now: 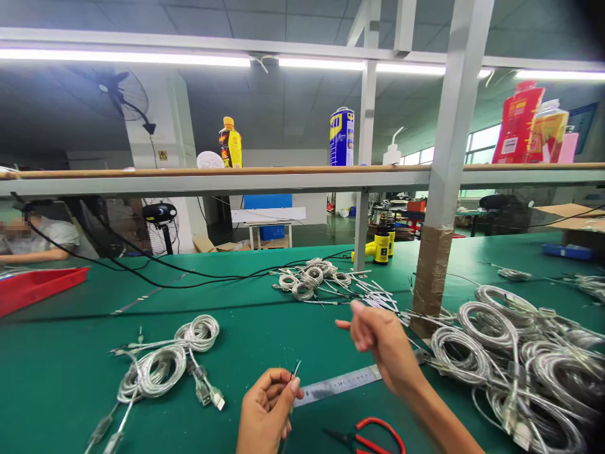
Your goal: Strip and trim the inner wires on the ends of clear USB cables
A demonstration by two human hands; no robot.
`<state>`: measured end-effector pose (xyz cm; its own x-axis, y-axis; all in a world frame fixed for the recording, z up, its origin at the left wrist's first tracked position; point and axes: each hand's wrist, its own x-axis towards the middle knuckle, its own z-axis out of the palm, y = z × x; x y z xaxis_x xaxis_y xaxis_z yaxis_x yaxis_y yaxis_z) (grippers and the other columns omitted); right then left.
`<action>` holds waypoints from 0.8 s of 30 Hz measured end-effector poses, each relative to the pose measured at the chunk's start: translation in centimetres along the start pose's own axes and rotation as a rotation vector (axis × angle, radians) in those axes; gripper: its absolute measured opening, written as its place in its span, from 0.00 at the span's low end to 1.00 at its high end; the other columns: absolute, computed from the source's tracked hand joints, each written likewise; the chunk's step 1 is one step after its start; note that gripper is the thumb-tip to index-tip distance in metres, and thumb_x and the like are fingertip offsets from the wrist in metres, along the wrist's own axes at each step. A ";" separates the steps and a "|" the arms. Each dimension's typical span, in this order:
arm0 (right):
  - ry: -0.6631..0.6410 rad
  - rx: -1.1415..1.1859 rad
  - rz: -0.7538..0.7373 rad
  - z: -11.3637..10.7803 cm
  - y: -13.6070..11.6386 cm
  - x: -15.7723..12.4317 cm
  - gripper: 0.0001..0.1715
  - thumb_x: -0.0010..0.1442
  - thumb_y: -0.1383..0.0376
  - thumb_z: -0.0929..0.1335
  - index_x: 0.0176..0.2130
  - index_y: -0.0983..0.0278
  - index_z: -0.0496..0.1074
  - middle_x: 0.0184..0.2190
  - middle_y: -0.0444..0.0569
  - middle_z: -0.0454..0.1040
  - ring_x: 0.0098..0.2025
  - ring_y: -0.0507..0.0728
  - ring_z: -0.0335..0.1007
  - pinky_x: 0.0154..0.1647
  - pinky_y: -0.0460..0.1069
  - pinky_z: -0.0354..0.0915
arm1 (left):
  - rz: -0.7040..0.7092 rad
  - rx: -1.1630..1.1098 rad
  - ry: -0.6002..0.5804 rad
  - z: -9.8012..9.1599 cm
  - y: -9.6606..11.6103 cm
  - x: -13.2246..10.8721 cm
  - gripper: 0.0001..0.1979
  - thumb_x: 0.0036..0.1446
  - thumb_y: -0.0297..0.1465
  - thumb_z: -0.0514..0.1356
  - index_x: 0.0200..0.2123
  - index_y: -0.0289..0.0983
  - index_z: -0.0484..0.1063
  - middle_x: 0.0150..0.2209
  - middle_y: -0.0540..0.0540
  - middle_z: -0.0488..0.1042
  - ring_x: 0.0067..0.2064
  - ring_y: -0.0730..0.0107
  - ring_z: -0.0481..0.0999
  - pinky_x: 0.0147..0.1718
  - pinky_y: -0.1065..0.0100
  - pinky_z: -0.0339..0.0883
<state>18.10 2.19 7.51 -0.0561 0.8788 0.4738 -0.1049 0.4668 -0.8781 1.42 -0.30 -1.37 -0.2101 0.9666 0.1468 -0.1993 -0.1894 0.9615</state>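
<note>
"What's on the green bench mat?"

"Coiled cables at right. The left hand pinches a thin wire between fingertips; the right hand is spread above a steel ruler."

"Risk?"

"A loose pinch could drop the wire near the red-handled snips."

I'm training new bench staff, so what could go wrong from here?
The thin wire tips held in the left hand could prick the fingers. The red-handled cutters lie just below that hand and might get knocked. The right hand is close to the heaped clear cable coils, which could tangle if brushed.
</note>
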 end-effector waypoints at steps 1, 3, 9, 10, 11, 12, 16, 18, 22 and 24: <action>-0.093 -0.215 0.000 -0.2 1.2 0.1 0.24 0.55 0.56 0.61 0.13 0.63 0.58 0.12 0.40 0.59 0.18 0.49 0.55 0.27 0.47 0.59 | -0.010 0.008 -0.002 -0.1 0.0 0.1 0.20 0.35 0.44 0.65 0.23 0.32 0.68 0.17 0.50 0.72 0.09 0.88 0.53 0.09 0.81 0.51; -0.321 -0.650 0.039 -0.6 3.8 0.1 0.13 0.54 0.59 0.62 0.25 0.64 0.67 0.21 0.43 0.67 0.25 0.51 0.61 0.27 0.46 0.57 | -0.026 0.034 -0.021 -0.3 0.0 0.2 0.20 0.36 0.44 0.65 0.24 0.31 0.71 0.18 0.47 0.73 0.09 0.88 0.54 0.09 0.79 0.52; -0.666 -1.075 0.133 -1.2 8.2 0.3 0.21 0.37 0.60 0.73 0.34 0.63 0.70 0.33 0.49 0.70 0.37 0.60 0.63 0.35 0.50 0.57 | -0.050 0.080 -0.130 -0.8 0.2 0.6 0.20 0.38 0.44 0.64 0.27 0.31 0.76 0.22 0.45 0.74 0.12 0.84 0.57 0.13 0.76 0.55; -0.702 -1.097 0.148 -1.2 8.5 0.5 0.21 0.37 0.59 0.73 0.33 0.63 0.70 0.33 0.49 0.70 0.37 0.60 0.63 0.35 0.50 0.57 | -0.043 0.080 -0.142 -0.8 0.2 0.6 0.20 0.39 0.44 0.63 0.27 0.31 0.77 0.22 0.46 0.73 0.13 0.83 0.58 0.13 0.76 0.54; -0.734 -1.113 0.158 -1.1 8.6 0.8 0.20 0.37 0.58 0.73 0.32 0.63 0.70 0.33 0.49 0.70 0.37 0.60 0.63 0.34 0.50 0.57 | -0.039 0.085 -0.148 -0.8 0.4 0.6 0.19 0.39 0.44 0.63 0.27 0.32 0.77 0.21 0.47 0.72 0.13 0.83 0.57 0.13 0.76 0.54; -0.761 -1.124 0.164 -1.0 8.7 1.0 0.18 0.37 0.57 0.72 0.31 0.62 0.71 0.32 0.48 0.70 0.37 0.60 0.63 0.34 0.50 0.56 | -0.036 0.098 -0.151 -0.7 0.5 0.7 0.19 0.39 0.44 0.63 0.27 0.32 0.77 0.20 0.48 0.71 0.14 0.83 0.57 0.13 0.76 0.53; -0.809 -1.124 0.172 -0.8 9.0 1.8 0.15 0.36 0.59 0.73 0.27 0.63 0.71 0.28 0.45 0.70 0.34 0.58 0.64 0.31 0.48 0.55 | 0.003 0.188 -0.092 -1.0 1.5 1.0 0.17 0.40 0.42 0.63 0.27 0.34 0.78 0.16 0.52 0.66 0.17 0.79 0.57 0.16 0.76 0.52; -0.801 -1.094 0.177 -0.8 9.2 1.8 0.15 0.36 0.61 0.73 0.28 0.62 0.71 0.26 0.43 0.70 0.30 0.55 0.64 0.26 0.45 0.54 | 0.030 0.245 -0.092 -1.4 2.1 1.4 0.14 0.40 0.40 0.62 0.24 0.34 0.77 0.16 0.51 0.68 0.19 0.75 0.60 0.19 0.75 0.54; -0.740 -1.014 0.167 -0.8 9.7 1.0 0.08 0.45 0.61 0.69 0.29 0.62 0.72 0.22 0.39 0.70 0.23 0.49 0.62 0.20 0.42 0.51 | 0.064 0.439 -0.165 -2.2 2.9 2.4 0.13 0.42 0.39 0.60 0.19 0.34 0.75 0.18 0.49 0.70 0.22 0.71 0.63 0.22 0.72 0.54; -0.651 -1.014 0.147 -0.5 10.1 0.4 0.12 0.51 0.59 0.65 0.24 0.63 0.71 0.19 0.39 0.68 0.21 0.48 0.60 0.19 0.42 0.48 | 0.057 0.504 -0.186 -2.6 2.9 2.8 0.13 0.42 0.38 0.60 0.19 0.34 0.75 0.16 0.51 0.66 0.20 0.73 0.59 0.20 0.73 0.50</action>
<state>17.51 7.26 -1.21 -0.5210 0.8519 0.0541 0.7530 0.4885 -0.4408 -2.25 1.41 1.17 -0.0246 0.9801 0.1968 0.3009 -0.1804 0.9364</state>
